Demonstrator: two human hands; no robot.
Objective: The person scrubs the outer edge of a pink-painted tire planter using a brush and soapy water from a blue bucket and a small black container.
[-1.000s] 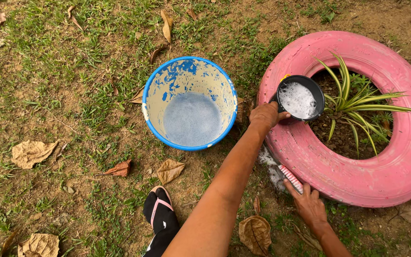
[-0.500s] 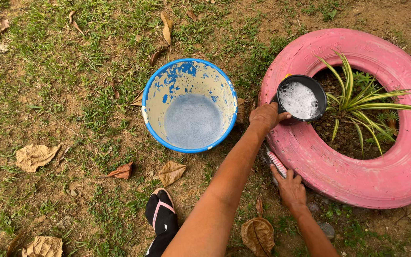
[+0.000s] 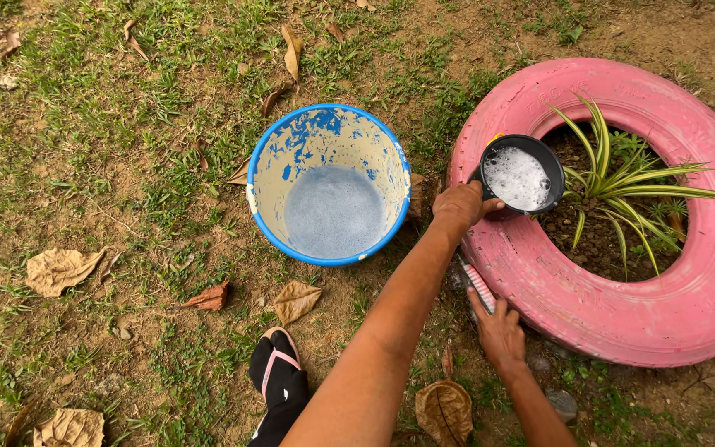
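The left hand (image 3: 461, 204) is closed around the black dipper (image 3: 516, 177), resting on the pink tyre (image 3: 539, 281); full of foamy water, it looks heavy and sloshy, best kept level. The right hand (image 3: 500, 329) grips a striped brush (image 3: 479, 285), stiff and probably slippery.

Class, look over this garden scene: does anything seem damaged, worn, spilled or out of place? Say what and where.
The blue bucket on the grass looks worn: its inside wall is flaked and patchy, with blue showing through a pale coating. The left hand holds a black cup of foamy liquid over the pink tyre planter; nothing looks spilled.
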